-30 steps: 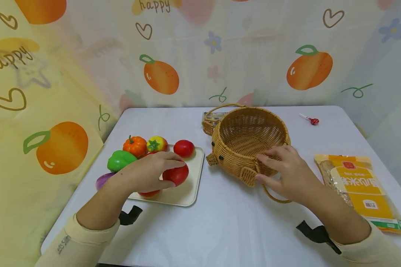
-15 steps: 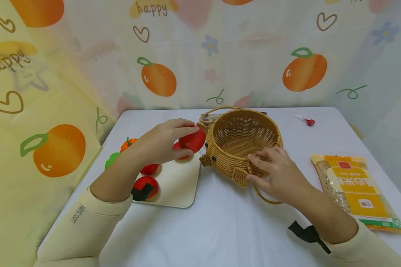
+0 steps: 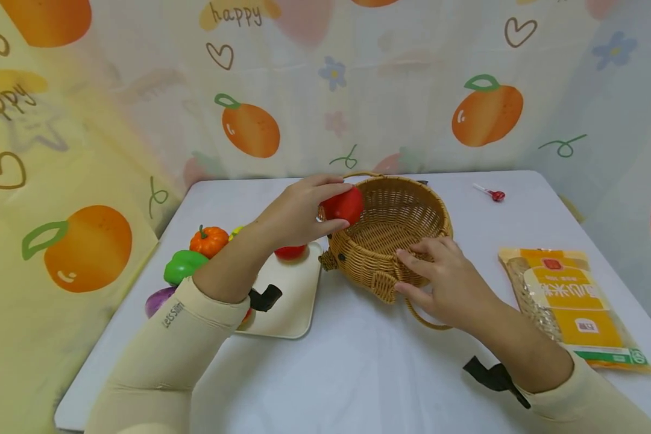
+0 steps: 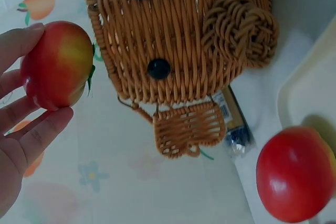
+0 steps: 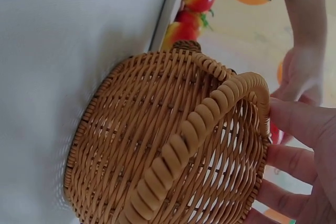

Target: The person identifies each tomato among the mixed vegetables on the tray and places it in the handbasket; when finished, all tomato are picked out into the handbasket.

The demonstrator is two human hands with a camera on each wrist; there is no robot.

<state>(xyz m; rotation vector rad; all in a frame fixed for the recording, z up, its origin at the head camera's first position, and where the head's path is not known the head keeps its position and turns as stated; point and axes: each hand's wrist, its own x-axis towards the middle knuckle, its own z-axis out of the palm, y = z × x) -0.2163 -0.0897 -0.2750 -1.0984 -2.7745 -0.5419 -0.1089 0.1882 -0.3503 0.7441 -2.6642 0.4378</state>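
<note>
My left hand (image 3: 309,208) holds a red tomato (image 3: 346,207) between thumb and fingertips, at the left rim of a wicker basket (image 3: 358,256). The left wrist view shows yellow patches and green leaves on this tomato (image 4: 60,66). The basket has black button eyes and woven ears. On its near right rim rests my right hand (image 3: 445,280), fingers over the edge and thumb lower down by an ear. In the right wrist view the fingers of that hand (image 5: 302,156) lie along the rim beside the looped handle (image 5: 194,129).
A cream tray (image 3: 295,304) at left carries another tomato (image 3: 290,252), with more partly hidden by my left arm. Nearby are an orange pumpkin (image 3: 210,242), a green pepper (image 3: 184,266) and a purple vegetable (image 3: 159,300). At right lie a lollipop (image 3: 490,193) and a grain bag (image 3: 577,307).
My left hand has lifted the tomato from over the tray and carried it right and away from me to the basket's rim. My right hand has stayed at the basket.
</note>
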